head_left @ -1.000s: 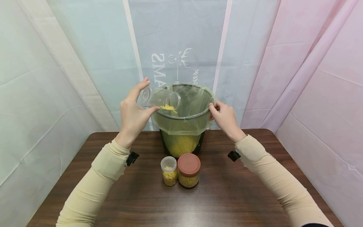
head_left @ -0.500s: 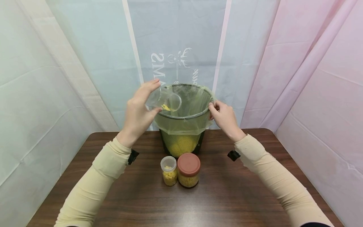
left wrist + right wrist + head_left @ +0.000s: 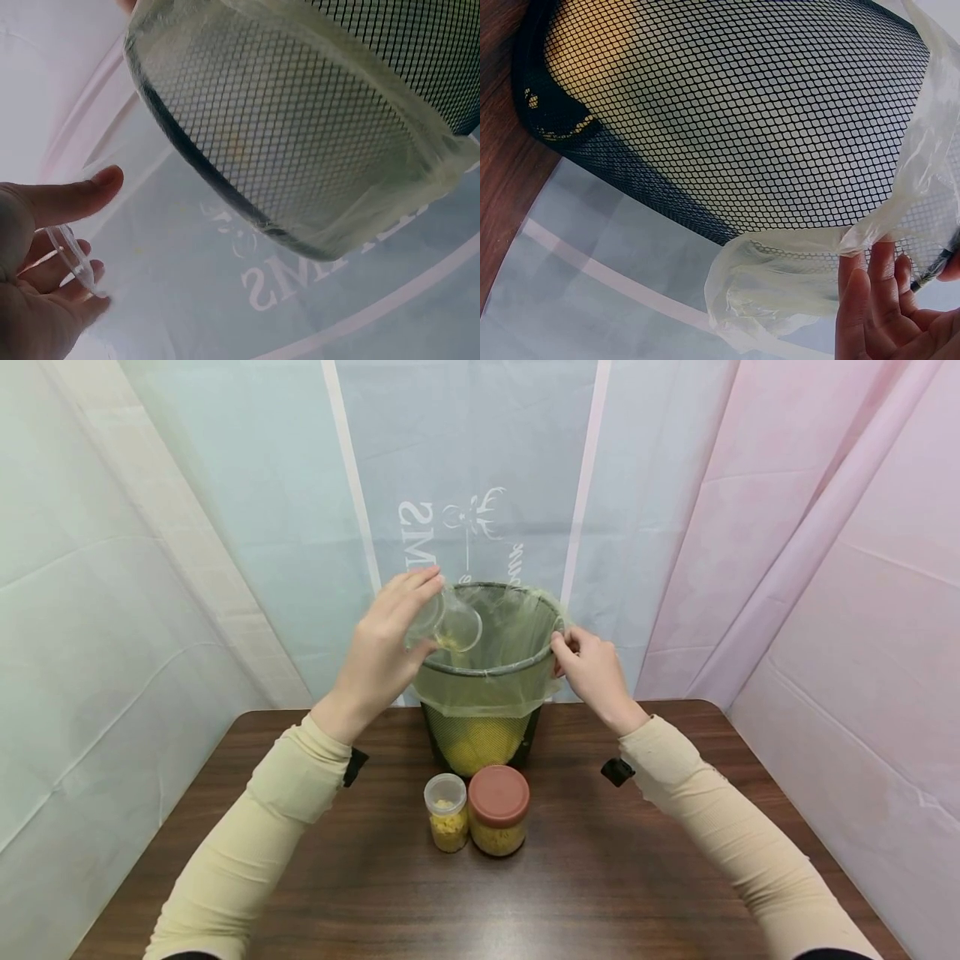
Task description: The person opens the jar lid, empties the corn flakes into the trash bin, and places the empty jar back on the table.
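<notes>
My left hand (image 3: 382,639) holds a clear plastic jar (image 3: 463,625) on its side over the left part of a black mesh bin (image 3: 489,672). The jar's mouth points right into the bin, and a little yellow shows inside it. A pale translucent bag (image 3: 480,695) lines the bin and folds over its rim. My right hand (image 3: 592,667) pinches the bag and rim at the bin's right side. In the right wrist view, fingers (image 3: 883,289) lie along the outside of the mesh under the bag. Yellow stuff (image 3: 480,747) shows through the lower mesh.
Before the bin, on the dark wooden table (image 3: 360,877), stand a small clear jar (image 3: 448,825) of yellow crumbs and a wider jar with a reddish-brown lid (image 3: 499,795). Pale cloth (image 3: 480,435) hangs behind and at both sides.
My left hand has moved right and turned the clear jar further over the bin. The yellow crumbs at its mouth have mostly gone out of it. The right hand has stayed put.
</notes>
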A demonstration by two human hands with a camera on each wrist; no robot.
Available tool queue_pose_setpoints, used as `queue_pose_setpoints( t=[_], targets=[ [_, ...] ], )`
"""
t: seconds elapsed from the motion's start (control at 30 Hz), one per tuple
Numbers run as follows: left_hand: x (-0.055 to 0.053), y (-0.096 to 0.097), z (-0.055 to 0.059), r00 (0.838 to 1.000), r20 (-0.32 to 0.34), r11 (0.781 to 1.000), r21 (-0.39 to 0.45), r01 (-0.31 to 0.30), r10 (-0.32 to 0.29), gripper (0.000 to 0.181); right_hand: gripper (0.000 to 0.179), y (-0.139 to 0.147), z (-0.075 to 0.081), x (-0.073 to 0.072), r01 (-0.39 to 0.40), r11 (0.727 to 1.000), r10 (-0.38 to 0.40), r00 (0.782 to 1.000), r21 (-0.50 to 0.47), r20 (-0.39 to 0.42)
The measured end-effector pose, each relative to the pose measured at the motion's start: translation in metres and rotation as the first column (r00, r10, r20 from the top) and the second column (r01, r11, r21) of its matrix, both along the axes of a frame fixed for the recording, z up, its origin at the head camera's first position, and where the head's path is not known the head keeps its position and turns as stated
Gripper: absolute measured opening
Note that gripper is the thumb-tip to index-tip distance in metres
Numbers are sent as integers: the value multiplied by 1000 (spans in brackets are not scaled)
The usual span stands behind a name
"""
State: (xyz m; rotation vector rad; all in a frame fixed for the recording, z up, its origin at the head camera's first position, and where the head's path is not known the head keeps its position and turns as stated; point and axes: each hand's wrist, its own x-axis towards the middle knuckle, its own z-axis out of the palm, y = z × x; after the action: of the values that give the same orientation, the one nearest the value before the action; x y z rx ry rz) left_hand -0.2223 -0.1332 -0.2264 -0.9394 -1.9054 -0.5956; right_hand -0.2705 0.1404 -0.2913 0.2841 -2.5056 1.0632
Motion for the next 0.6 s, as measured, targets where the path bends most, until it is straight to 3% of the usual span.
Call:
queue_pose_setpoints(
  t=[0.17,0.3,0.37,0.47,0.6],
  targets=[
    [-6,-1,5,998,14,998,35,-57,57,75,37,0,0,1,3,1000,-3,1000,-6,0],
    [-9,-1,7,985,126,986,102,-131,118,75,36,1,0,1,1,1000,-1,1000,-5,4],
    [-12,-1,9,964,211,972,135,-191,160,76,36,1,0,1,2,1000,-2,1000,-7,6],
    [-18,0,11,919,336,944,176,-278,207,77,36,2,-1,1,6,1000,-6,1000,-10,5],
    [-26,-1,13,859,476,912,239,-334,191,74,35,4,-2,0,8,1000,-8,1000,-4,-4]
  ],
)
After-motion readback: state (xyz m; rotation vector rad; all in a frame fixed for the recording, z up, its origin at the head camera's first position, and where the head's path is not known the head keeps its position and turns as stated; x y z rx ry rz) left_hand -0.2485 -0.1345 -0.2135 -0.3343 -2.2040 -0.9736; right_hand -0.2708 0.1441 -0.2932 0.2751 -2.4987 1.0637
